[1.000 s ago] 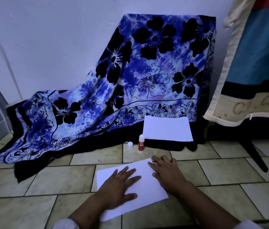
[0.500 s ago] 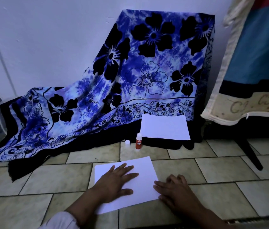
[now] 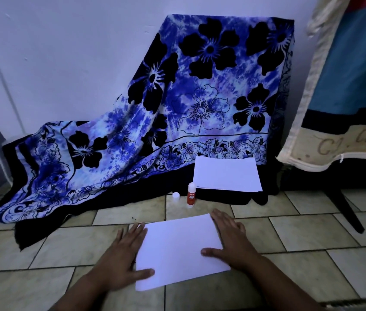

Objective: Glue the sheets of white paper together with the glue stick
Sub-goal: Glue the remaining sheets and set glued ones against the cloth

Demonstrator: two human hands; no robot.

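White paper (image 3: pixel 178 250) lies flat on the tiled floor in front of me. My left hand (image 3: pixel 123 261) rests along its left edge, fingers spread, thumb on the sheet. At the right edge sits my right hand (image 3: pixel 231 239), palm down, with its thumb across the paper. Both hands flank the sheet and hold nothing. A red glue stick (image 3: pixel 191 195) stands upright and uncapped just beyond, its white cap (image 3: pixel 176 196) beside it to the left. A stack of white sheets (image 3: pixel 225 175) lies further back on the dark cloth.
A blue floral cloth (image 3: pixel 177 104) drapes down from the wall onto the floor behind the glue stick. At the right hangs a blue and cream fabric (image 3: pixel 346 86), with a dark furniture leg (image 3: pixel 346 207) under it. Tiled floor (image 3: pixel 312 232) spreads on both sides.
My hands have slid off the top of the paper to its left and right edges. The sheet has turned a little, and the camera has shifted slightly.
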